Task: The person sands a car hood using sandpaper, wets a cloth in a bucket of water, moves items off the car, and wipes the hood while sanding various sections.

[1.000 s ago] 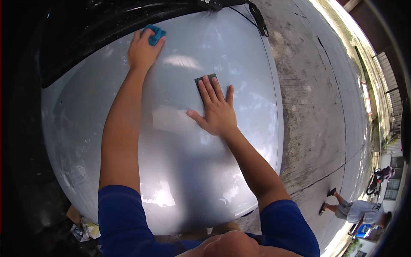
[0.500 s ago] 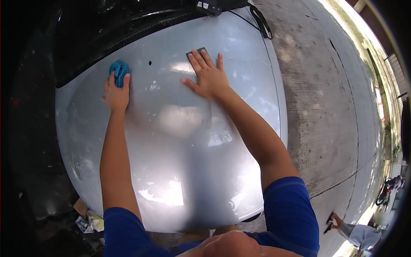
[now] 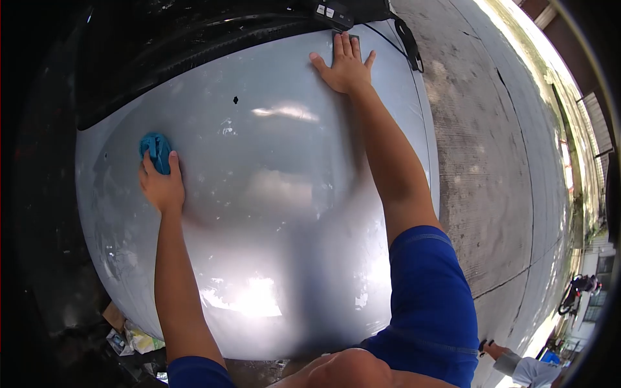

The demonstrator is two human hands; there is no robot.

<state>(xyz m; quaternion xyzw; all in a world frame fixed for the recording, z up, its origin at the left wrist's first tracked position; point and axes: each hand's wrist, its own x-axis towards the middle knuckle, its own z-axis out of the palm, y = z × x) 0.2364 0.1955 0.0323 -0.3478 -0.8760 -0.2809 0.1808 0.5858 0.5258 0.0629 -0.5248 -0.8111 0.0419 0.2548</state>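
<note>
My left hand (image 3: 163,186) is curled round a bunched blue cloth (image 3: 155,145), which rests on the left part of a silvery-grey car hood (image 3: 259,155). Near the hood's far right edge, my right hand (image 3: 349,71) lies with fingers stretched out. Beneath those fingers a small dark grey sheet, like sandpaper (image 3: 355,43), is held pressed to the surface, mostly covered by them. My right thumb is spread away from it. The hood has a small dark hole (image 3: 235,100) and blotchy light reflections.
A black box-shaped device (image 3: 334,14) and a looped black cable (image 3: 407,44) lie beyond my right hand. Packets (image 3: 139,339) sit at lower left. Concrete ground (image 3: 479,161) runs along the right, with a person (image 3: 533,372) and a motorcycle (image 3: 577,292) farther off.
My right hand has slid farther away and to the right with the sandpaper. My left hand has moved nearer to me and slightly left with the blue cloth.
</note>
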